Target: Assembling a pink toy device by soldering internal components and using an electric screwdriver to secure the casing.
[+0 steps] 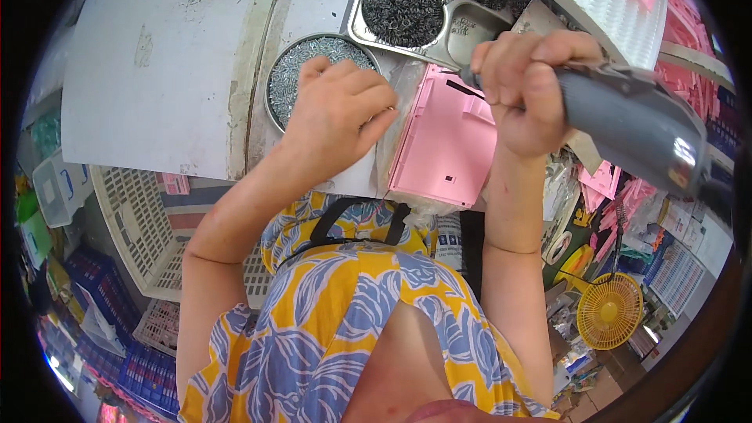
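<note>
My right hand [523,88] is wrapped round a dark grey electric screwdriver [627,113], its tip pointing left over the upper edge of a pink plastic panel [445,145]. That panel lies on clear plastic wrap [398,102] at the front of the table. My left hand [338,113] is closed, thumb against curled fingers, between the panel and a round metal bowl of small silvery screws [294,70]. Whatever is in its fingers is too small to make out. Behind the panel stands a metal tray [462,31] with dark coiled springs [403,9].
A white ribbed tray [583,0] with pink parts slants at the upper right. The white tabletop [172,55] stretches left of the bowl. Below it is a white plastic crate [137,227]. A yellow fan [609,311] stands low at the right, near more pink parts [689,86].
</note>
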### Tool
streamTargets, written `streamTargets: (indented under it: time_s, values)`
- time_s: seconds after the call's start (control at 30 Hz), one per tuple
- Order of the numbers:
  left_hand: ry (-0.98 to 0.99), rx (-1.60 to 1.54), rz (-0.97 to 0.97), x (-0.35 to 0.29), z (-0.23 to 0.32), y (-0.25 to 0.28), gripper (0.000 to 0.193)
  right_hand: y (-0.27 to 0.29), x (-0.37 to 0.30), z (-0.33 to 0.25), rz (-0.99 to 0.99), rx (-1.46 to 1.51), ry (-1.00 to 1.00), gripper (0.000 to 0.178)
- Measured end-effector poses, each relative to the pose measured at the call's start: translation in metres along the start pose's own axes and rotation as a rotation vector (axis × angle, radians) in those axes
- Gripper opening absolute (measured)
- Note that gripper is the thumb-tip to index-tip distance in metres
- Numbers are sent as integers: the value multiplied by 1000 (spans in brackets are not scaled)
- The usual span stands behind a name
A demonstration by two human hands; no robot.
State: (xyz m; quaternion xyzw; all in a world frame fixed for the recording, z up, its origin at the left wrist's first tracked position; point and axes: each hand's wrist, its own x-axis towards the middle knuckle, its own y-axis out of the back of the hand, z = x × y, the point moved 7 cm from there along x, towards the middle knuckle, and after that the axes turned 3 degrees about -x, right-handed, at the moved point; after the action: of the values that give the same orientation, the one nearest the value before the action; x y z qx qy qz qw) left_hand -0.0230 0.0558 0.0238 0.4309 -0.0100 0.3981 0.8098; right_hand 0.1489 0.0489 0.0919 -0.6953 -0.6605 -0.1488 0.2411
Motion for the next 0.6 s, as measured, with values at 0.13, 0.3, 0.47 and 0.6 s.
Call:
streamTargets:
  time_s: [0.13,0.3,0.47,0.6]
  values:
    - [37,-142,42,0,0,-9,14,4,-3,4,-10,-20,0,16]
    - [75,-243,-9,-19,17,-15,15,9,-2,6,23,98,57,25]
    - [63,-125,-12,-43,41,-23,14,7,-5,13,35,88,83,25]
    - [41,-27,-47,-44,47,-31,12,3,-7,14,61,-9,30,19]
